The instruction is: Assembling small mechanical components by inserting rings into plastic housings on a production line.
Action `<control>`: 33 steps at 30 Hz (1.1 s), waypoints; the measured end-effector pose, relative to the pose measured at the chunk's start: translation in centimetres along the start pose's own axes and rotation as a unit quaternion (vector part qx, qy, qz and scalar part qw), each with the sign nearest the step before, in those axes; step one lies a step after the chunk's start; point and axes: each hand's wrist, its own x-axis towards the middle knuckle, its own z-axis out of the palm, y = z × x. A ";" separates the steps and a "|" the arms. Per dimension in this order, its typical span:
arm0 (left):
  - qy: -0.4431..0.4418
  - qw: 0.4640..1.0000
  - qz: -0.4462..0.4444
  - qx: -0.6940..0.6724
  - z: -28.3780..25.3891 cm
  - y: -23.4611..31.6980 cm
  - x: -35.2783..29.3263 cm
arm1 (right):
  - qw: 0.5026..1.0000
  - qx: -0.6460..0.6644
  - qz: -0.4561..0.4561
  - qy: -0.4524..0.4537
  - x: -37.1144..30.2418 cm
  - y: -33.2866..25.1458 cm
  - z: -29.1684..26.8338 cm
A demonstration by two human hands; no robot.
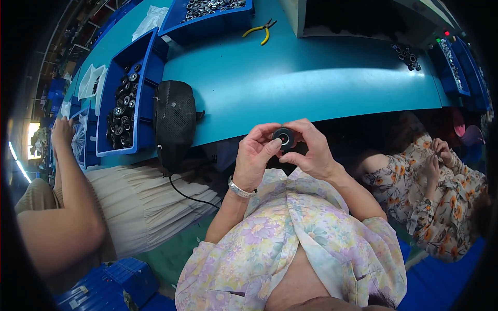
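Observation:
Between my two hands, just off the table's near edge, is a small round black wheel-like part [283, 137] with a pale ring round its centre. My left hand [254, 158] grips it from the left, its thumb pressed on the face near the middle. From the right, my right hand [313, 153] holds its rim between thumb and fingers. The fingers hide much of its far side. To the left stands a blue bin [150, 78] of similar black round parts [123, 111].
A black mesh-covered speaker-like device [175, 114] with a cable sits by the bin. Yellow-handled pliers [265, 35] lie on the turquoise table [233, 78]. Another blue bin [218, 23] holds metal parts. Dark parts [406, 56] lie far right. A co-worker's arm [67, 207] is left; another person [425, 192] sits right.

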 end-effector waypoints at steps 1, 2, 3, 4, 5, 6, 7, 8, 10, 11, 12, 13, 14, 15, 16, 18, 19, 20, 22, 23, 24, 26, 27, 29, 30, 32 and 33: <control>-0.001 1.000 -0.002 0.001 0.0 -0.1 0.0 | 0.998 -0.050 -0.046 0.007 0.1 0.0 0.1; -0.006 0.999 -0.021 -0.042 -0.1 -0.2 0.0 | 0.991 -0.100 -0.091 0.013 0.2 0.1 0.1; -0.011 0.995 -0.041 -0.085 -0.2 -0.3 -0.1 | 0.991 -0.100 -0.091 0.015 0.2 0.0 0.0; -0.012 0.996 -0.042 -0.084 -0.2 -0.3 -0.1 | 0.990 -0.101 -0.094 0.008 0.3 -0.1 -0.1; -0.017 0.993 -0.046 -0.111 -0.1 -0.4 -0.1 | 0.990 -0.103 -0.098 0.000 0.4 -0.1 -0.1; -0.022 0.989 -0.051 -0.139 -0.2 -0.4 -0.1 | 0.990 -0.102 -0.099 0.002 0.5 -0.1 0.0; -0.023 0.989 -0.051 -0.138 -0.2 -0.5 0.0 | 0.992 -0.084 -0.090 0.003 0.4 0.1 0.1; -0.017 0.990 -0.039 -0.136 -0.4 -0.7 0.0 | 0.994 -0.067 -0.082 0.003 0.5 0.1 0.2; -0.010 0.991 -0.027 -0.134 -0.7 -1.0 0.0 | 0.993 -0.072 -0.089 0.007 0.6 -0.6 0.6; -0.019 0.988 -0.025 -0.149 -0.8 -1.1 0.0 | 0.992 -0.077 -0.095 0.009 0.6 -0.9 0.7; -0.029 0.986 -0.023 -0.163 -0.9 -1.2 -0.1 | 0.992 -0.077 -0.095 0.009 0.6 -0.8 0.5; -0.029 0.986 -0.023 -0.163 -0.9 -1.2 -0.1 | 0.992 -0.085 -0.089 -0.004 0.5 -0.6 0.3; -0.029 0.985 -0.023 -0.169 -0.9 -1.2 0.0 | 0.992 -0.092 -0.083 -0.017 0.4 -0.5 0.2; -0.028 0.984 -0.022 -0.174 -0.9 -1.3 0.0 | 0.992 -0.092 -0.083 -0.017 0.4 -0.3 0.2; -0.029 0.984 -0.023 -0.174 -0.9 -1.3 0.0 | 0.993 -0.087 -0.080 -0.018 0.5 -0.2 0.3; -0.019 0.986 -0.024 -0.166 -1.0 -1.2 0.1 | 0.994 -0.081 -0.076 -0.018 0.6 -0.4 0.3; -0.019 0.986 -0.025 -0.166 -1.0 -1.2 0.1 | 0.993 -0.087 -0.083 -0.014 0.7 -0.8 0.4; -0.028 0.987 -0.023 -0.154 -1.1 -1.0 0.0 | 0.992 -0.092 -0.090 -0.010 0.7 -1.0 0.4; -0.037 0.989 -0.021 -0.142 -1.0 -1.0 0.0 | 0.988 -0.119 -0.100 -0.011 0.4 -0.5 0.3; -0.019 0.989 -0.026 -0.144 -0.7 -1.1 0.1 | 0.983 -0.146 -0.110 -0.011 0.3 -0.2 0.3; -0.001 0.989 -0.031 -0.147 -0.6 -1.1 0.3 | 0.983 -0.146 -0.110 -0.012 0.1 0.0 0.5; -0.004 0.990 -0.040 -0.138 -1.0 -0.9 0.5 | 0.993 -0.114 -0.001 -0.026 -0.1 0.3 0.8; -0.008 0.990 -0.049 -0.130 -1.3 -0.7 0.7 | 0.993 -0.114 -0.001 -0.027 -0.1 0.5 0.8; -0.034 0.990 -0.069 -0.117 -2.2 -0.4 1.0 | 0.998 0.023 -0.003 -0.057 -0.2 0.7 0.7; -0.062 0.989 -0.090 -0.103 -2.6 -0.3 1.2 | 0.998 0.024 -0.002 -0.059 -0.2 0.8 0.6; -0.077 0.987 -0.090 -0.106 -2.5 0.3 1.3 | 0.994 0.094 -0.001 -0.052 0.1 0.7 0.4; -0.081 0.984 -0.104 -0.119 -2.4 0.3 1.3 | 0.992 0.110 -0.002 -0.069 0.2 0.7 0.2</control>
